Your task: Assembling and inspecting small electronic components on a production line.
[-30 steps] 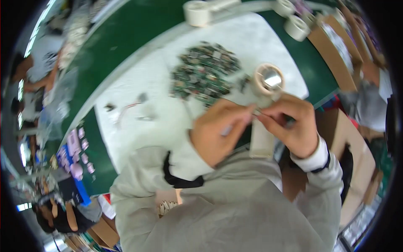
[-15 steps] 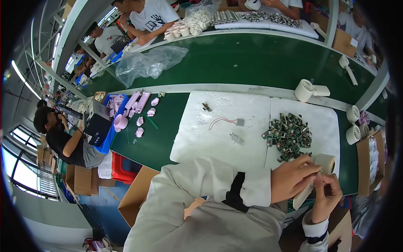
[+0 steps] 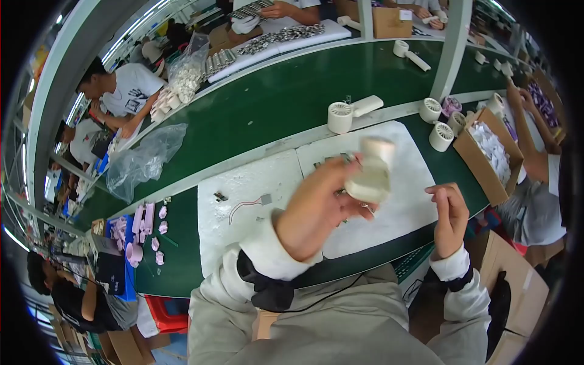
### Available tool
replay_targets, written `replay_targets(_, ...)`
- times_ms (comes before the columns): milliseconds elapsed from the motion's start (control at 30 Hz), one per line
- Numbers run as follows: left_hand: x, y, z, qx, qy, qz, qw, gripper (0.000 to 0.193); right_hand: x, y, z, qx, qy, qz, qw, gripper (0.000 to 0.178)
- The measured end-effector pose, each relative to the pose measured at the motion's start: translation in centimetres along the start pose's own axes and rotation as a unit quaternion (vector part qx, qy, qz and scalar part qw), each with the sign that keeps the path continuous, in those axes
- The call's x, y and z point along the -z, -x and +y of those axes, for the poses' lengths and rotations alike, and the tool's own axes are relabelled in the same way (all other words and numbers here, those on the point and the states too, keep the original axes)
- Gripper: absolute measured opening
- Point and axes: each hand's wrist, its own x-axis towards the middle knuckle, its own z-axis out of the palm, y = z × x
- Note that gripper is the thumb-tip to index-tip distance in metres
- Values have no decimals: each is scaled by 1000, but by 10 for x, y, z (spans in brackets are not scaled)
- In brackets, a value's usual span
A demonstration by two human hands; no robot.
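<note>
My left hand (image 3: 322,204) is closed around a white handheld fan (image 3: 372,182), lifted over the white foam sheet (image 3: 404,201). Motion smears both the fan and the fingers. Apart from it, to the right, my right hand (image 3: 449,216) is raised near the sheet's right edge, its fingers loosely bent and nothing visible in them. Behind my left hand lie small green circuit boards (image 3: 319,163), mostly hidden. A flat grey part (image 3: 266,199) with red wires rests on the left foam sheet (image 3: 243,228).
Several white fan bodies (image 3: 441,135) stand at the right beside a cardboard box (image 3: 491,158) of white pieces. A white fan (image 3: 340,117) lies beyond the sheet. At left are pink parts (image 3: 145,219) and a blue bin (image 3: 129,274). Co-workers sit across the green bench (image 3: 249,115).
My hands have parted. The left has lifted the fan up and leftward, away from the right hand. The whole view has turned toward the right side of the bench.
</note>
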Motion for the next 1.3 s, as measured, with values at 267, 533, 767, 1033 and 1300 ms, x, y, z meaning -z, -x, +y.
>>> replay_targets(267,2,6,23,-284,-90,157,942,51,-21,11,12,110,169,-151,968,13)
replay_targets(533,28,0,1,-141,-465,-143,862,26,-27,15,12,163,222,-142,951,18)
replay_targets(767,42,-53,32,9,-561,-158,812,29,-22,11,16,158,210,-136,955,19)
replay_targets(1033,77,-172,39,-118,-729,2,675,55,-22,14,20,199,185,-136,953,19)
replay_targets(1300,-47,-57,101,-407,-456,-68,789,30,-16,16,27,193,196,-135,952,17)
